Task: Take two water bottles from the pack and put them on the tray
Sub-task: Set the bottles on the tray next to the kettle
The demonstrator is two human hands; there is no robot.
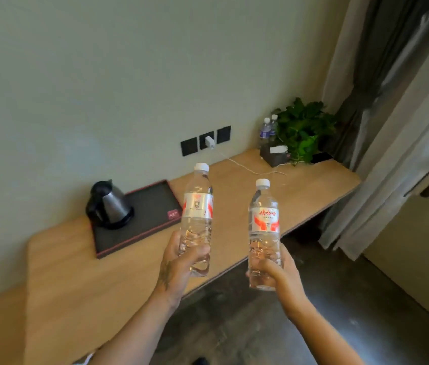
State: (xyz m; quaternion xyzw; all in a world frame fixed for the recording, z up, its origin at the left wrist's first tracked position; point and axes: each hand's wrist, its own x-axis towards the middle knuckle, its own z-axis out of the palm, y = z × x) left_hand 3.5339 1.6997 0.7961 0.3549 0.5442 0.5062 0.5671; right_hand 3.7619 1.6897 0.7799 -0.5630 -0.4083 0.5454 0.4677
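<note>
Beyond the left hand (182, 262) lies the bare black red-rimmed tray (155, 198); both hands, right hand (274, 270) included, each grip one clear plastic water bottle (197, 206), unplaced.

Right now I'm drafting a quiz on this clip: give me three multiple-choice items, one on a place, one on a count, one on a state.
1. Where does the electric kettle stand?
A. on the floor
B. on the black tray
C. beside the potted plant
2. How many water bottles are held?
A. one
B. two
C. three
3. The held bottles' caps are:
A. on
B. off
C. missing

B: kettle stands on the tray's left end.
B: left hand holds the left bottle, right hand the right bottle.
A: white caps sit on both.
</note>
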